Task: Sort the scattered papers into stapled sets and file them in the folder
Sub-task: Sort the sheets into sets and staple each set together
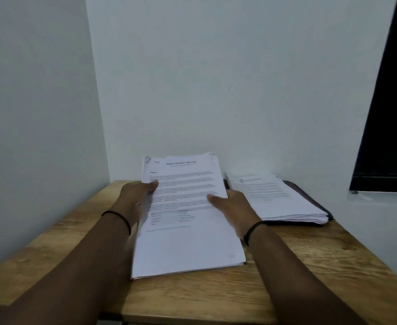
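Gripping paper stack — both hands.

A plain office corner: wooden desk (bare white walls) stacked with printed papers.

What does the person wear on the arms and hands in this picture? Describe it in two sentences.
Both forearms are bare, with no sleeves in view. A thin black band circles the left wrist, and a similar thin black band circles the right wrist. The left hand and right hand wear no gloves, and no rings show on the fingers.
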